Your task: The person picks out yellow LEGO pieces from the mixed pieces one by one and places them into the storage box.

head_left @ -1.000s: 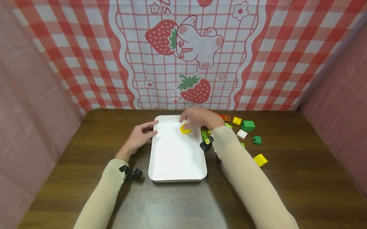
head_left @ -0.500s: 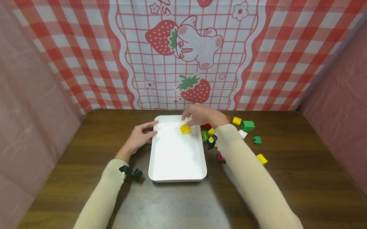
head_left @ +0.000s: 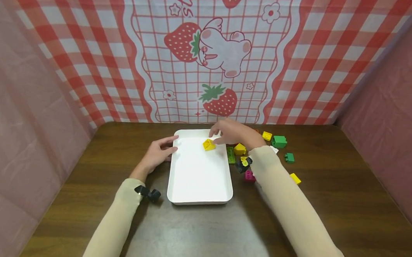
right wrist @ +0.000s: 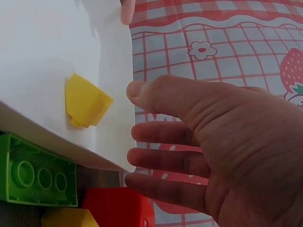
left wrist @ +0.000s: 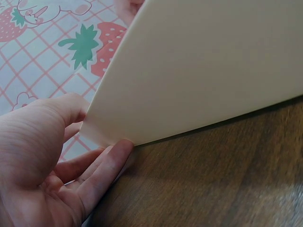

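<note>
Head view: my right hand (head_left: 228, 132) is at the far right corner of the white tray (head_left: 198, 179), thumb and fingers spread apart with nothing between them. The yellow block (head_left: 208, 144) is on the tray floor, just off my right thumb tip, to its left and slightly toward me; from this angle I can't tell whether the thumb meets it. My right hand is clearly the nearer one. My left hand (head_left: 155, 152) is well apart from the block, across the tray, holding the left edge near the far corner. The block sits askew to the tray's sides and looks so compact that I can't make out a long axis. Nearer me than my right palm, outside the tray, are a green brick (head_left: 231, 155) and a yellow wedge brick (head_left: 240, 149).

Left wrist view: my left fingers grip the corner of the tray, one over the upper edge and another against the lower, just above the table (left wrist: 199, 184). The block is hidden from here.

Right wrist view: my right thumb is well clear of the fingers, which are fairly straight and hold nothing. A strip of bare tray shows between thumb tip and block, so I read them as apart. A red brick (right wrist: 116, 205) is just beyond my lowest finger, outside the tray.
</note>
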The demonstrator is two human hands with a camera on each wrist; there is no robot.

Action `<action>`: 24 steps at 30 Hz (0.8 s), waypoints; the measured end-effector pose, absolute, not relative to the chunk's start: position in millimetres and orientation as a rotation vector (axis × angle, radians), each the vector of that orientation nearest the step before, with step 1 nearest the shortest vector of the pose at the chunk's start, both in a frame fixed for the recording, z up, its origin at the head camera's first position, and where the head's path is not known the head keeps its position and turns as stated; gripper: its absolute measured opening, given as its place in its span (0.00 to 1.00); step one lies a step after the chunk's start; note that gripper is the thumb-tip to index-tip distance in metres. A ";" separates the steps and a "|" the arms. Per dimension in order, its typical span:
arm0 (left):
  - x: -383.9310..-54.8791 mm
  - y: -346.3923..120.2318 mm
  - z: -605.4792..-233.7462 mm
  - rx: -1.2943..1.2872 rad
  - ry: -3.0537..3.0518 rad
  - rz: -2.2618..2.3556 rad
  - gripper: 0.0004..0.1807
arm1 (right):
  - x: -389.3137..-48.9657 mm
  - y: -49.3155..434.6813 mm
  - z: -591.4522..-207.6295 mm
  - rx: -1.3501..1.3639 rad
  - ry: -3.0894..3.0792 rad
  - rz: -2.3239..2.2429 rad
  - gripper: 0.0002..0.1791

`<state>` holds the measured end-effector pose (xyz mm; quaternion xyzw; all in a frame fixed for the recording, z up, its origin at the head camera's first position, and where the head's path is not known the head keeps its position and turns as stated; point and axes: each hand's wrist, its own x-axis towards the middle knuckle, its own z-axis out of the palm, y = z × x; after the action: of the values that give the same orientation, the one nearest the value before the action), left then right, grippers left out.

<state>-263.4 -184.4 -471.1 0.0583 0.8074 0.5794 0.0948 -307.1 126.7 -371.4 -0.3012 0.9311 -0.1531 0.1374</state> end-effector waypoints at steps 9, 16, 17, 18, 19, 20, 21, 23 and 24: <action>-265.2 -185.3 -473.1 0.169 2.403 1.699 0.31 | -298.6 137.2 -366.1 -0.821 2.728 -0.454 0.19; -265.6 -184.1 -473.2 0.165 2.403 1.696 0.31 | -294.0 144.0 -363.6 -0.896 2.751 -0.385 0.17; -265.6 -183.9 -473.1 0.165 2.404 1.694 0.31 | -293.1 144.9 -363.4 -0.893 2.753 -0.365 0.17; -265.6 -183.7 -473.0 0.165 2.404 1.693 0.31 | -291.9 145.8 -363.0 -0.884 2.756 -0.346 0.17; -265.6 -183.6 -472.9 0.163 2.405 1.691 0.31 | -290.7 146.7 -362.4 -0.877 2.761 -0.327 0.17; -265.5 -183.6 -472.8 0.162 2.407 1.689 0.31 | -289.9 147.9 -361.9 -0.868 2.765 -0.309 0.18; -265.7 -184.0 -473.1 0.159 2.409 1.687 0.31 | -288.9 149.1 -361.1 -0.860 2.770 -0.297 0.18; -265.7 -184.6 -473.1 0.159 2.408 1.689 0.31 | -287.0 151.8 -359.5 -0.847 2.775 -0.285 0.19; -265.8 -184.9 -473.2 0.161 2.406 1.692 0.31 | -286.3 153.2 -358.8 -0.845 2.781 -0.277 0.19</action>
<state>-265.8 -184.9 -473.2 0.0542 0.8128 0.5717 0.0977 -286.3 153.2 -358.8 -0.2875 0.9466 -0.0943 0.1109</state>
